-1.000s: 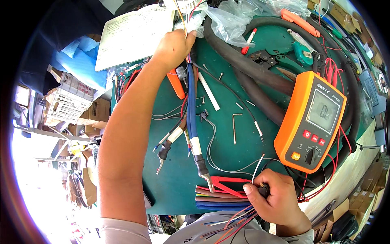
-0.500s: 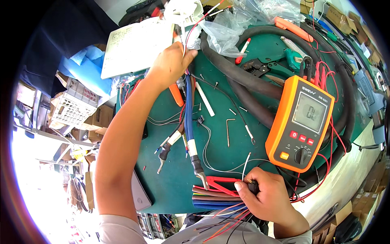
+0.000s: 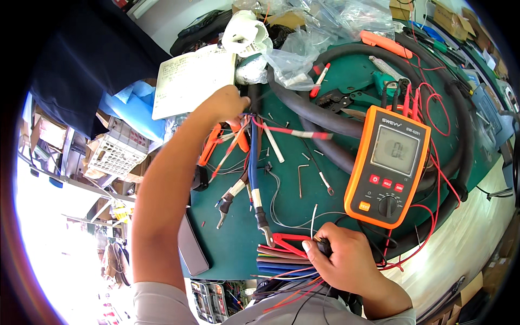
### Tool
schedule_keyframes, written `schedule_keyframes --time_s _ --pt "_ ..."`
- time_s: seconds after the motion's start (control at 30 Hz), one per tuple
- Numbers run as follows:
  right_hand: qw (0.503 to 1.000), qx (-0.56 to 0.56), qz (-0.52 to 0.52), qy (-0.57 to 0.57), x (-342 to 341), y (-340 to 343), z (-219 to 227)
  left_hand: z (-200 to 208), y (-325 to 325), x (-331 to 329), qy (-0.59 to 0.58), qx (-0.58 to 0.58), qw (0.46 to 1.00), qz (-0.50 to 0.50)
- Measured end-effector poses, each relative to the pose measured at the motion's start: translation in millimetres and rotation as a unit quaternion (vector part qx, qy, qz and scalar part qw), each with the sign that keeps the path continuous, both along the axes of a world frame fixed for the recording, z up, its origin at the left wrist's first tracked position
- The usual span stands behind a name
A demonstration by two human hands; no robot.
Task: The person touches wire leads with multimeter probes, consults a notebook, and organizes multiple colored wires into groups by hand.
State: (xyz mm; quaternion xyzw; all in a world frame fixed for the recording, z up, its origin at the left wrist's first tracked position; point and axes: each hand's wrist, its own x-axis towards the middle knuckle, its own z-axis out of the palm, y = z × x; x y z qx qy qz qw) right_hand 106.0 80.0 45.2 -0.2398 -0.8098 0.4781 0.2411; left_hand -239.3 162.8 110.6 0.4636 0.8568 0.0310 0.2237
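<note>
My left hand is closed and slightly blurred over the upper end of a cable bundle; its fingers are mostly hidden. From just below it spread a blurred red wire and orange-red wires. A blue cable runs down to a metal lug, by the jaws of a red test clip. My right hand pinches a black clip with a thin white wire standing up beside it. Cut brown and blue wire ends lie under the red clip.
An orange meter stands right of centre, with red leads. Thick black cable curls around it. Crimping pliers, orange-handled cutters, a hex key, a phone and a notebook lie on the green mat.
My left hand has come down slightly from the upper wire ends. The thin wires that stood up from it now swing out to the right and lower left. The right hand keeps its pinch.
</note>
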Motion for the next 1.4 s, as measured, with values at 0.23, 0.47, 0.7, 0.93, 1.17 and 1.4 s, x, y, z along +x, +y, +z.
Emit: schedule_keyframes --time_s 0.23,0.47,0.7,0.93,1.17,1.4 --pt "1.000 0.021 0.009 0.007 3 3 2 -34 37 27 0.227 -0.044 0.973 -0.008" --pt "0.999 0.019 0.026 0.033 4 3 -2 -38 46 9 0.232 -0.057 0.971 -0.016" --pt "0.998 0.027 0.036 0.033 6 7 -3 -41 47 9 0.010 0.075 0.988 0.133" --pt "0.999 0.016 0.008 0.039 4 4 -7 -50 46 -4 -0.456 0.207 0.826 0.259" --pt "0.999 -0.032 0.019 -0.028 4 5 6 -71 41 -24 -0.661 0.262 0.634 0.304" --pt "0.998 -0.022 -0.008 -0.057 1 5 6 -74 48 -8 -0.437 0.270 0.811 0.281"
